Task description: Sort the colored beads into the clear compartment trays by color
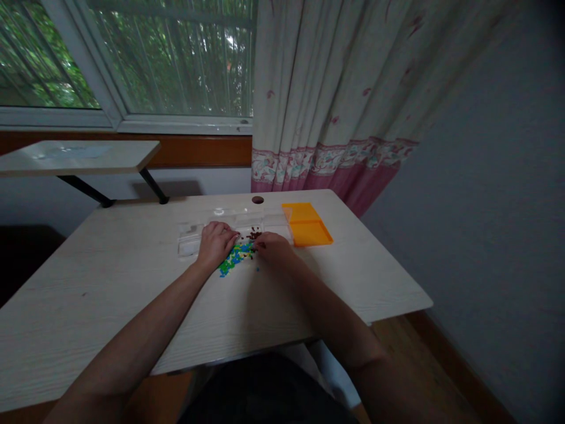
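Note:
A heap of small green, blue and yellow pieces lies on the table between my two hands. My left hand rests at the heap's left side, over the front of a clear plastic compartment box; its fingers are curled together, and what they hold, if anything, is too small to name. On the heap's right side, my right hand is closed in a pinch, with a small brown piece at its fingertips. Several small brown pieces lie in the clear box just beyond the fingers.
An orange tray sits at the box's right end. Behind the box is a round hole in the table. A raised shelf stands at the back left. A curtain hangs behind the table, with a wall at the right.

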A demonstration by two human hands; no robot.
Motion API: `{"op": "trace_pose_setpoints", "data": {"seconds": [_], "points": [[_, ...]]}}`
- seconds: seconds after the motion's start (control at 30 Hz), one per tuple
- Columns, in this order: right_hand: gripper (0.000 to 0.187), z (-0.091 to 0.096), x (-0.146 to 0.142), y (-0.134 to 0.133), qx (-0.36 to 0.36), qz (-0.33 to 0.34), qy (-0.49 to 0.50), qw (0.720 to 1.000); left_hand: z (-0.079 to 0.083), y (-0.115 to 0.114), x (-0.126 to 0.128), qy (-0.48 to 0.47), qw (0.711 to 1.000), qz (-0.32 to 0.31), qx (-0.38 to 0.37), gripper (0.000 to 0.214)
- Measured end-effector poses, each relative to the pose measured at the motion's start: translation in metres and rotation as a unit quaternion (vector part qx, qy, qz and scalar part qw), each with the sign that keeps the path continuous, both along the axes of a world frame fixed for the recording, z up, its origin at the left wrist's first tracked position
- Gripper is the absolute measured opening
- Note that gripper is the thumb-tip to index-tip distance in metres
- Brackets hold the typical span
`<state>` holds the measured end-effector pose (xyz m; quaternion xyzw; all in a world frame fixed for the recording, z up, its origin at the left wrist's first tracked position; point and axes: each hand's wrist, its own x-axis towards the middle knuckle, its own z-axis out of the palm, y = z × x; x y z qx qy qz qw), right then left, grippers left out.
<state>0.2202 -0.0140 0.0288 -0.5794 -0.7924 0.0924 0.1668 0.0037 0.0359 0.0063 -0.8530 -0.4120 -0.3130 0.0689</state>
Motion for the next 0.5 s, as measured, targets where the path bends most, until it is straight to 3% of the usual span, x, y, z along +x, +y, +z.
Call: {"op": "trace_pose_setpoints", "data": {"seconds": [0.23,0.5], "points": [[0.02,0.005,0.001,-0.003,-0.012,0.032,0.016,0.999,-0.001,0.0,-0.001,-0.012,1.0,-0.008,-0.005,0.027],[0.022,0.015,-0.008,-0.011,-0.02,0.033,-0.084,0.996,0.001,-0.004,-0.002,-0.025,0.999,-0.031,-0.005,0.028]]}}
